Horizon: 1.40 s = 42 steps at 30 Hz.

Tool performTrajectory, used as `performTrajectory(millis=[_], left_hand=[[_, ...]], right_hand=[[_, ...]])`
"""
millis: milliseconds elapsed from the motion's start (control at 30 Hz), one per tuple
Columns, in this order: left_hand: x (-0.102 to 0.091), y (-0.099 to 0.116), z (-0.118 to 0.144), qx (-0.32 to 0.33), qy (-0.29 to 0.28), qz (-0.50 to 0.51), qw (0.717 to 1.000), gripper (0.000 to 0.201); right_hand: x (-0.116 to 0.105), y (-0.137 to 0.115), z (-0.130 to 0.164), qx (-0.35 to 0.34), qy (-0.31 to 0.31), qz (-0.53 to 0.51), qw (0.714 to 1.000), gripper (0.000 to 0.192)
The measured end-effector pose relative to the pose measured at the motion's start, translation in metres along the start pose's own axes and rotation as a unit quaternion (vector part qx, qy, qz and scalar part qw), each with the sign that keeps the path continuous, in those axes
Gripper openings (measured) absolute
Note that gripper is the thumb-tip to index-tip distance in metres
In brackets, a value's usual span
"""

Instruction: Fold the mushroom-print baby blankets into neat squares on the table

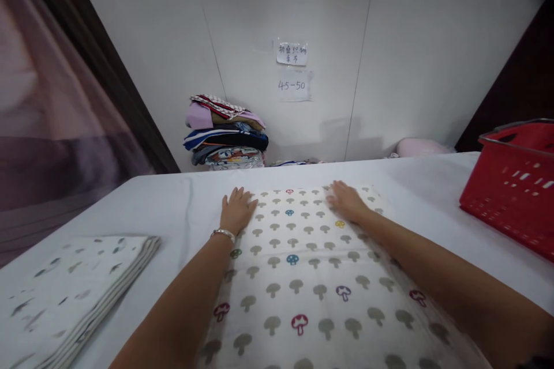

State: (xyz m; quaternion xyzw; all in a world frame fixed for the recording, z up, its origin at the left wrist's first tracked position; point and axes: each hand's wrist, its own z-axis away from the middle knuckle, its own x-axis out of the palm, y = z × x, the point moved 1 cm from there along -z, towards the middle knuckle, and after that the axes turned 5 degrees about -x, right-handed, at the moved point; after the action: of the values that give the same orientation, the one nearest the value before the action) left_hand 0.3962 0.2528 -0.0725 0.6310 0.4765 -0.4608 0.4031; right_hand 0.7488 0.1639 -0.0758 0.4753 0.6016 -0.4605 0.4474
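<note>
1. The mushroom-print cloth point(309, 277) lies spread on the white table point(426, 199), directly in front of the person, its near end running out of view.
2. The left hand point(237, 211) rests palm down at its far left edge, fingers splayed, gripping nothing.
3. The right hand point(346, 202) lies flat on the far right part, fingers extended and free.
4. The leaf-print cloth point(82, 294) at left is already folded in layers.
5. The mushroom-print cloth seems smoothed but not yet compact; whether it is doubled, I cannot tell.
</note>
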Motion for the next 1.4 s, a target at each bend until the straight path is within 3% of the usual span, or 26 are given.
performTrajectory(millis=[100, 233, 333, 400, 533, 767, 1067, 1300, 1400], left_hand=[[-0.001, -0.002, 0.001, -0.007, 0.006, 0.012, 1.0, 0.046], [0.001, -0.006, -0.002, -0.055, -0.065, 0.044, 0.995, 0.051], [0.0, -0.005, -0.002, -0.048, -0.051, 0.037, 0.997, 0.051], [-0.002, -0.004, -0.001, -0.044, -0.039, 0.029, 0.998, 0.049], [-0.004, -0.002, -0.001, -0.039, -0.048, 0.021, 0.998, 0.05], [0.0, -0.006, -0.008, -0.059, -0.078, 0.026, 0.995, 0.057], [-0.002, -0.006, -0.008, -0.045, -0.063, 0.018, 0.997, 0.053], [-0.002, -0.007, -0.009, -0.046, -0.07, 0.01, 0.996, 0.056], [-0.001, -0.009, -0.008, -0.044, -0.063, 0.013, 0.997, 0.055]], right_hand=[[0.009, -0.019, -0.003, -0.067, -0.075, -0.051, 0.994, 0.063], [0.005, 0.002, -0.01, 0.03, -0.071, -0.022, 0.997, 0.059], [0.001, 0.011, -0.008, 0.087, -0.059, 0.01, 0.994, 0.059], [0.001, 0.006, -0.003, 0.063, -0.058, 0.016, 0.996, 0.063], [0.002, -0.007, 0.003, -0.048, -0.079, -0.023, 0.995, 0.064], [-0.006, 0.027, -0.001, 0.09, -0.073, 0.017, 0.993, 0.065], [-0.011, 0.054, 0.024, 0.137, -0.066, 0.012, 0.988, 0.067], [-0.016, 0.053, 0.019, 0.128, -0.073, 0.002, 0.989, 0.065], [-0.018, 0.046, 0.031, 0.133, -0.067, 0.013, 0.989, 0.063]])
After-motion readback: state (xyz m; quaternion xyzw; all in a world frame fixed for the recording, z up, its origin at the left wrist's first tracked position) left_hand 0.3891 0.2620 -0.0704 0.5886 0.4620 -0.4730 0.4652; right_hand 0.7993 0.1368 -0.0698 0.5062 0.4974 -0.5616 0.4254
